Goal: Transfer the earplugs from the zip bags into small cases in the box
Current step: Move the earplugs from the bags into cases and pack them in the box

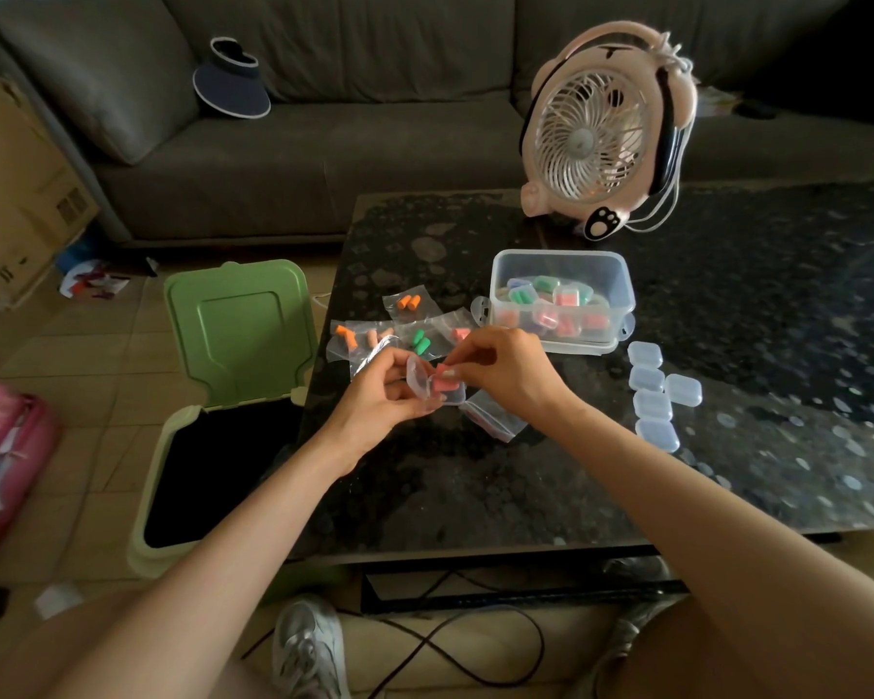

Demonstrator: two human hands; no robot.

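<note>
My left hand (379,391) grips a small clear case (437,388) with its lid open, held above the dark table. My right hand (500,368) pinches pink earplugs (447,383) that sit in that case. An empty zip bag (493,416) lies under my right hand. Several zip bags with orange (409,301), green (419,342) and peach (374,338) earplugs lie just beyond my hands. The clear plastic box (563,262) holds several filled small cases. A group of empty closed cases (657,391) lies to the right.
A pink desk fan (606,133) stands behind the box on the table (727,305). A green bin with its lid up (233,335) stands at the table's left edge. A grey sofa, a cardboard box and cables on the floor surround the table.
</note>
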